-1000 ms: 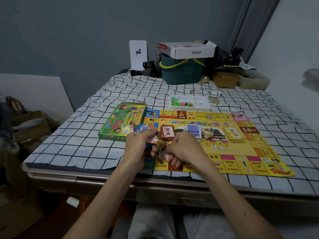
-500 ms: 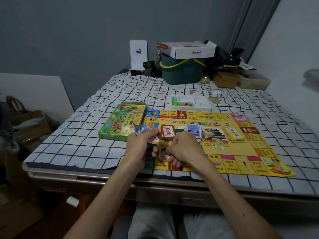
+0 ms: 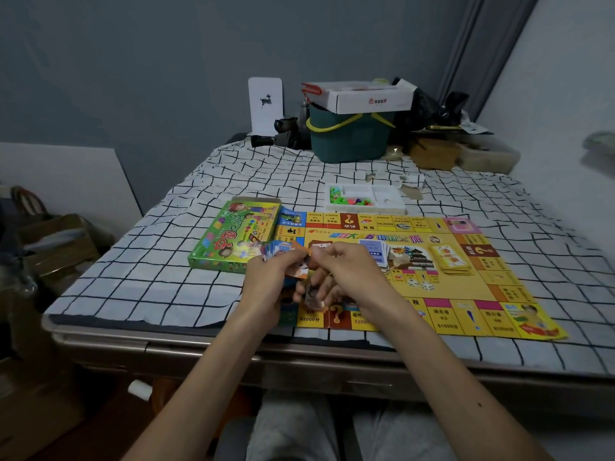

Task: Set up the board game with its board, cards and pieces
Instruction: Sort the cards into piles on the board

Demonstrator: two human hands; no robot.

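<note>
The right hand [image 3: 349,274] had risen to the fanned blue-and-white paper cards [image 3: 278,249] gripped by the left hand [image 3: 269,284], seemingly pinching one orange card [image 3: 304,251], so card sorting remained unfinished.

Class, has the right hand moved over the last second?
Yes: the right hand shifted slightly up the board, now level with the blue card deck.

Only one cam, head-worn, tilted forward and down. The game board [image 3: 466,287] sits close, mid-frame, wall [image 3: 166,61] behind it.
</note>
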